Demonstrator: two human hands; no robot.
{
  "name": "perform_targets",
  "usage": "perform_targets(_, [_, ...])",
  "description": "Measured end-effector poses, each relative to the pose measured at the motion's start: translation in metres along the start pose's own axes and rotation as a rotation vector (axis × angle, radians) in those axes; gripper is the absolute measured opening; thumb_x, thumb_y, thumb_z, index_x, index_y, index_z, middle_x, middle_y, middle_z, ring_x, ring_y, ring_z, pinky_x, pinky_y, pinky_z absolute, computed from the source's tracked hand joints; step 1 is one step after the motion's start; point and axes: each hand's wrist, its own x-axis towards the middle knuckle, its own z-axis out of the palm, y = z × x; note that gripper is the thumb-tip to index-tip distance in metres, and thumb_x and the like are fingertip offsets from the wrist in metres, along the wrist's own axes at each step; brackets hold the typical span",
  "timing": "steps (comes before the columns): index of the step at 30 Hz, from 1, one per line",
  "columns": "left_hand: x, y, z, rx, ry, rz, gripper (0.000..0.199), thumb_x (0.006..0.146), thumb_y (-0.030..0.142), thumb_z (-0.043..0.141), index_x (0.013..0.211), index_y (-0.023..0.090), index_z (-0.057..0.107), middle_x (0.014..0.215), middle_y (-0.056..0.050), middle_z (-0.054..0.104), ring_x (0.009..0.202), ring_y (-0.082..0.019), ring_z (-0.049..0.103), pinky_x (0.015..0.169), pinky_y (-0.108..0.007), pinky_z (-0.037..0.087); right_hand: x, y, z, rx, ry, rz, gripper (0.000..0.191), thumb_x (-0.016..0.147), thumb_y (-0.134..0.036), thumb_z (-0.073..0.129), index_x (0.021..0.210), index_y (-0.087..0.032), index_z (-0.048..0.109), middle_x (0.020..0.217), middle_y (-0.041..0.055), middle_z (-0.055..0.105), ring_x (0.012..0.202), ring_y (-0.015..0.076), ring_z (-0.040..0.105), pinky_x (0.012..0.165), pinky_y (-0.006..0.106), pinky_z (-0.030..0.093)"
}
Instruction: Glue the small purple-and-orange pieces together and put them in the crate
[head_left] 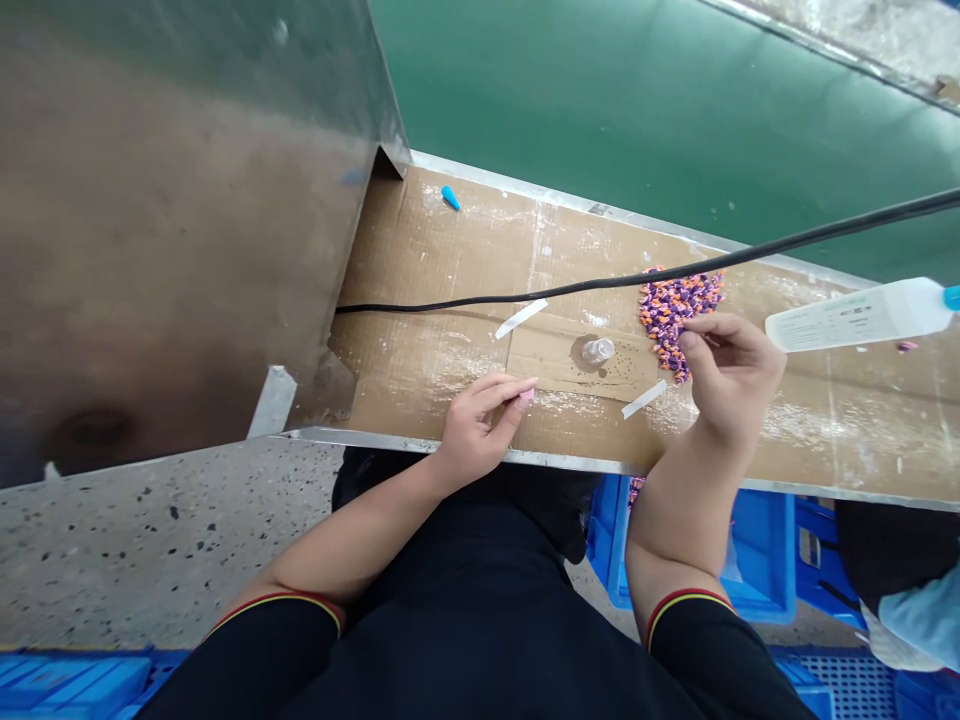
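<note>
My left hand (480, 425) pinches a small pink piece (528, 395) between thumb and fingertips, over the front part of the cardboard-covered bench. My right hand (724, 365) has its thumb and forefinger together at the right edge of a pile of small purple and orange pieces (671, 310); a purple piece seems to be at the fingertips. Between the hands, a small clear cup (598, 351) stands on a taped cardboard piece (547, 355), with a wet patch and dark dots around it.
A black cable (465, 301) crosses above the bench. A white bottle (862, 315) lies at the right, a blue cap (450, 197) at the back left. A metal panel (172, 220) rises on the left. Blue crates (765, 550) and a person's light-blue sleeve (922, 610) are below right.
</note>
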Motion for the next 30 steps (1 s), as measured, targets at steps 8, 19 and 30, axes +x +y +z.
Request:
perform_targets(8, [-0.008, -0.004, 0.004, -0.131, 0.071, -0.193, 0.023, 0.1, 0.025, 0.077, 0.122, 0.021, 0.083, 0.1, -0.007, 0.082, 0.082, -0.012, 0.077, 0.077, -0.022, 0.065, -0.093, -0.064, 0.082, 0.388, -0.022, 0.057, 0.005, 0.101, -0.028, 0.072, 0.097, -0.028, 0.074, 0.089, 0.0035, 0.075, 0.083, 0.0205, 0.077, 0.066, 0.035, 0.064])
perform_targets(19, [-0.01, -0.002, 0.006, -0.216, 0.196, -0.24, 0.012, 0.1, 0.031, 0.078, 0.104, 0.02, 0.083, 0.096, -0.006, 0.084, 0.083, -0.015, 0.082, 0.079, -0.027, 0.07, -0.118, -0.078, 0.113, 0.468, 0.065, 0.19, 0.008, 0.105, -0.036, 0.067, 0.102, -0.028, 0.067, 0.093, 0.0022, 0.07, 0.086, 0.0213, 0.08, 0.071, 0.036, 0.068])
perform_targets(30, [-0.007, -0.003, 0.004, -0.313, 0.227, -0.38, 0.029, 0.096, 0.048, 0.082, 0.101, 0.02, 0.085, 0.098, -0.008, 0.085, 0.086, -0.018, 0.083, 0.081, -0.029, 0.071, -0.122, -0.079, 0.138, 0.438, 0.109, 0.225, 0.014, 0.105, -0.041, 0.068, 0.106, -0.027, 0.071, 0.101, 0.0045, 0.076, 0.073, 0.0167, 0.076, 0.071, 0.035, 0.069])
